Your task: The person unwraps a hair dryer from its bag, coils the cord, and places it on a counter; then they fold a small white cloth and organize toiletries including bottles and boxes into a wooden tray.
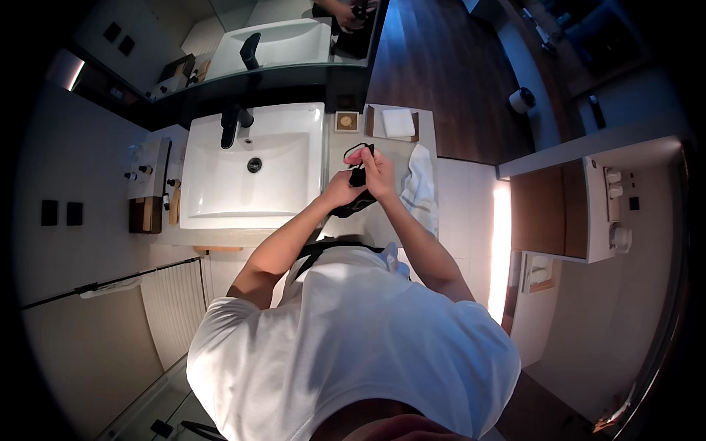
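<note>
In front of my body, over the counter (386,220) right of the washbasin, both hands hold what looks like a black drawstring pouch (353,207). My left hand (343,188) grips its gathered upper part. Close against it, my right hand (380,173) pinches the black cord (353,145), which makes a loop above the fingers. The pouch's body hangs below my hands, partly hidden by them and my wrists. What it contains cannot be seen.
A white washbasin (298,182) with a black faucet (227,129) stands left. Behind my hands are a small framed box (346,121) and a folded white cloth (398,122) on a tray. A striped towel (419,187) drapes at the counter's right edge. Small bottles (145,170) stand far left.
</note>
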A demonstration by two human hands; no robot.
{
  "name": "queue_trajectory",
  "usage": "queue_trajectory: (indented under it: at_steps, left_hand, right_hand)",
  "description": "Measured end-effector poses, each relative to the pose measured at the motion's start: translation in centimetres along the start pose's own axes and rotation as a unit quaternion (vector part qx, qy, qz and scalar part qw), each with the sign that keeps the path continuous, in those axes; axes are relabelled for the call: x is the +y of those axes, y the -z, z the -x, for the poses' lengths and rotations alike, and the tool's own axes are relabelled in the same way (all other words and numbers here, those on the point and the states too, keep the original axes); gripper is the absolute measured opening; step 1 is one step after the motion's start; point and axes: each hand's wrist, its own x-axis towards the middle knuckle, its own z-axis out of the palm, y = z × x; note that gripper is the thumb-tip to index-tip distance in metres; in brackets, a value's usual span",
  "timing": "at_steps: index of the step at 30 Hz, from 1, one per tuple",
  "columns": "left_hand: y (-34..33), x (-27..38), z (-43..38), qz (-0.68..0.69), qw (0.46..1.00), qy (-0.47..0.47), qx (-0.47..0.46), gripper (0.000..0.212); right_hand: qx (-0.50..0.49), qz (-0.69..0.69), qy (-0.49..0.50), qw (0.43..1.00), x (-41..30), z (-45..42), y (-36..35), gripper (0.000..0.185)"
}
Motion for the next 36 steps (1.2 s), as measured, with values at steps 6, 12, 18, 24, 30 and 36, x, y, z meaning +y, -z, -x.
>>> queue_trajectory:
  at_steps: [6, 12, 18, 24, 30, 36]
  left_hand:
    - [0.2, -1.8, -0.4, 0.162, 0.982, 0.096, -0.022, 0.025]
    - [0.1, -2.7, -2.3, 0.28, 0.933, 0.218, -0.056, 0.03]
    - [1.3, -5.4, -5.0, 0.306, 0.927, 0.217, -0.006, 0.024]
    - [1.7, -5.5, -5.9, -0.026, 0.968, 0.16, 0.193, 0.101]
    - [-0.2, -6.0, -3.5, -0.143, 0.979, 0.124, 0.08, 0.098]
    - [-2.5, -3.3, 0.0, -0.308, 0.929, 0.185, -0.093, 0.109]
  right_hand:
    - [-0.004, -0.116, 0.001, 0.993, 5.8, -1.7, 2.9, 0.034]
    - [-0.128, -0.077, -0.138, 0.979, 15.4, 2.9, 5.7, 0.055]
    - [-0.168, 0.082, -0.147, 0.971, 15.4, 5.1, 2.6, 0.086]
    - [-0.06, 0.147, -0.178, 0.971, 18.8, 3.3, 1.9, 0.062]
    - [-0.026, 0.186, -0.177, 0.966, 23.7, 2.2, 2.1, 0.05]
    - [-0.029, 0.071, -0.22, 0.972, 27.1, 1.1, 1.2, 0.054]
